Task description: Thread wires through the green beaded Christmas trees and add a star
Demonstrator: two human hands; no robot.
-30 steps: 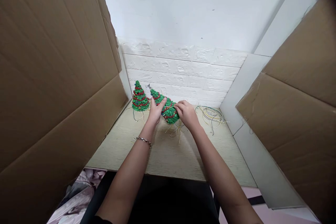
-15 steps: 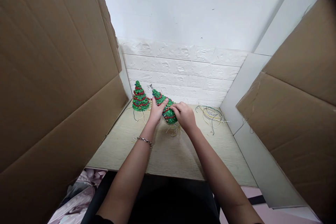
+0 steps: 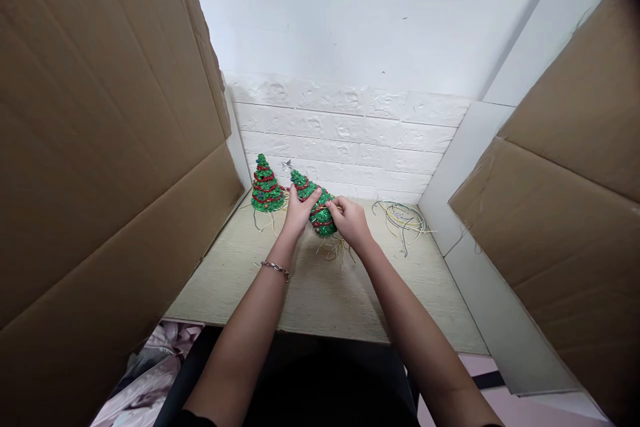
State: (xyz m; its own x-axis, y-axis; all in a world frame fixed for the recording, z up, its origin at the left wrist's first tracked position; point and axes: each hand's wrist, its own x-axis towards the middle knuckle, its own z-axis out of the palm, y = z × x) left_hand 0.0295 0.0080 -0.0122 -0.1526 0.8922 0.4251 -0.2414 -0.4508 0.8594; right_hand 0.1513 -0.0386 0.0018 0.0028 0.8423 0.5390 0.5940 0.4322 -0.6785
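Note:
A green beaded tree with red garland and a silver star at its tip is held tilted to the left above the table. My left hand is wrapped round its middle, thumb across the front. On the tree's right side, my right hand is closed, thumb and forefinger pinched at the garland; what lies between the fingertips is too small to make out. Loose pale wires hang below the tree's base. A second green tree with red garland stands upright just left of my left hand.
A loose coil of yellow, white and dark wires lies at the back right of the pale table. Cardboard panels rise on the left and right. A white brick-patterned wall closes off the back.
My right hand has shifted very slightly, with its fingertips still at the tree's right side. My left hand keeps its hold, and the tree has barely moved.

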